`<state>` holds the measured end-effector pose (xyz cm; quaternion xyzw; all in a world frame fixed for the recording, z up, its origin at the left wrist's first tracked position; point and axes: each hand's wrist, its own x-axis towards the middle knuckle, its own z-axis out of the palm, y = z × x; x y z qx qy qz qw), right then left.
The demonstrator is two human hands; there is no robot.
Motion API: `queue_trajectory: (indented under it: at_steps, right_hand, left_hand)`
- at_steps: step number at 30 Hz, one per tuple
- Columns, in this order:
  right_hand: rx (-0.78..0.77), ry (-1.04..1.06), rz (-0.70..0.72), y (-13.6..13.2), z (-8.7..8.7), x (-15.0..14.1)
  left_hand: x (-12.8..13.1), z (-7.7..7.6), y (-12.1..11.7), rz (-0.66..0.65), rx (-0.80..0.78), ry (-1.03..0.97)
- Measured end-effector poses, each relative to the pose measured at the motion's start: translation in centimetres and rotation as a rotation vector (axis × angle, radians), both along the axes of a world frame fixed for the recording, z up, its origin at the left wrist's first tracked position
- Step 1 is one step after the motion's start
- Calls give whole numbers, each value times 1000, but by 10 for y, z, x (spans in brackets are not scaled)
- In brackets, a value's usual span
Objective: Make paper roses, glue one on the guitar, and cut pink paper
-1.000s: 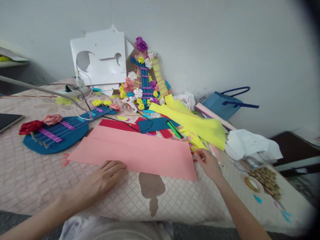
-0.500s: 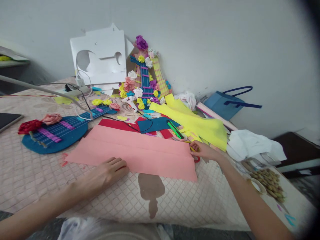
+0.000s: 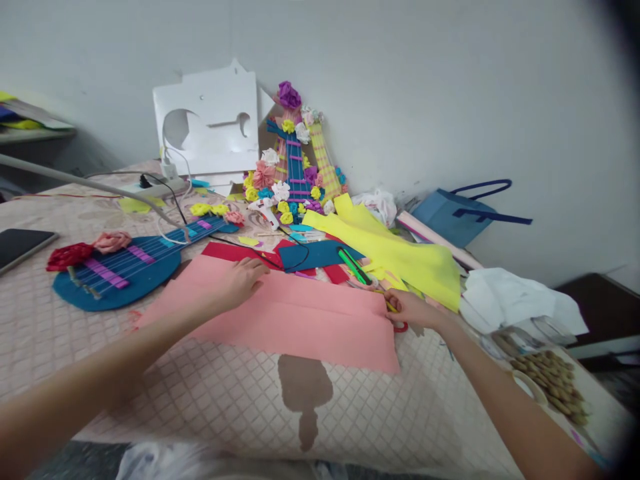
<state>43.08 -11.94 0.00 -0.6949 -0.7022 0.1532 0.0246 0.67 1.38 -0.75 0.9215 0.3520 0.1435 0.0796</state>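
A long sheet of pink crepe paper (image 3: 300, 320), with a crease running along it, lies across the table before me. My left hand (image 3: 243, 280) rests on its upper left part, fingers loosely bent over the far edge and holding nothing. At the sheet's right edge, my right hand (image 3: 405, 308) has its fingers pinched around a thin yellow pencil-like stick (image 3: 393, 307). A red loop (image 3: 401, 327), like a scissors handle, pokes out below that hand. Just beyond lies a green box cutter (image 3: 354, 265).
A blue toy guitar (image 3: 120, 273) with paper roses lies at left. Behind are a white glue gun (image 3: 265, 212), flower-covered guitars (image 3: 297, 163), white cut-out boards (image 3: 210, 127) and yellow paper (image 3: 390, 247). At right are a blue bag (image 3: 445, 217) and peanuts (image 3: 550, 383).
My left hand has moved from the near edge of the pink sheet up to its far edge. My right hand stays at the right edge. The whole view has shifted slightly.
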Motion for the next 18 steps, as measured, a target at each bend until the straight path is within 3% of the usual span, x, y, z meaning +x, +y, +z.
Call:
queue_trajectory:
  at_steps: [4, 10, 18]
  right_hand:
    - [75, -74, -22, -5, 2, -5]
    - [240, -150, -129, -20, 2, -7]
    - [373, -192, -275, -37, 6, 27]
  left_hand:
    - [6, -4, 22, 38, -34, 44]
    - [7, -5, 35, 43, -62, 84]
    - [4, 13, 47, 69, -54, 168]
